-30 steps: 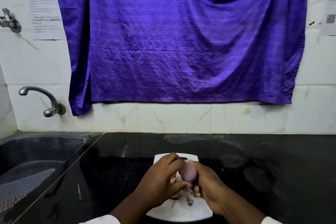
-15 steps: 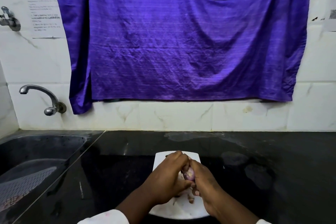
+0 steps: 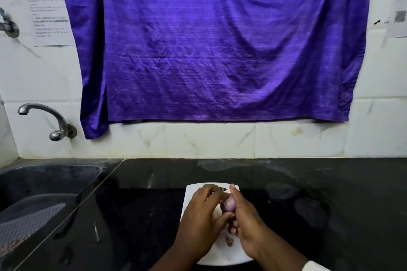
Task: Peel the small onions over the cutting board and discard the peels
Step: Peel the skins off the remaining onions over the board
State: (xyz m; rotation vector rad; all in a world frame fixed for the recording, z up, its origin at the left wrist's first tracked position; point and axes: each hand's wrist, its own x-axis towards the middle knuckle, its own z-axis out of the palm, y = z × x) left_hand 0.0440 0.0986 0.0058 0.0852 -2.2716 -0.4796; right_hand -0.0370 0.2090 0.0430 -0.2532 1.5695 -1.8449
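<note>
A small purple onion (image 3: 228,204) is held above the white cutting board (image 3: 191,191) on the black counter. My right hand (image 3: 246,222) wraps around the onion's right side, thumb raised along it. My left hand (image 3: 203,215) pinches at its left side with the fingertips, touching the skin near the top. Bits of brown peel (image 3: 229,241) lie on the board below the hands. Much of the board is hidden under both hands.
A dark sink (image 3: 44,185) sits at the left with a grey perforated strainer (image 3: 24,224) inside and a metal tap (image 3: 50,121) above. A purple cloth (image 3: 215,46) hangs on the tiled wall. The black counter (image 3: 330,204) stretches to the right.
The onion has turned in my hands, and more of its purple surface shows than half a second ago. My left fingers shifted toward its top. The view tilted slightly.
</note>
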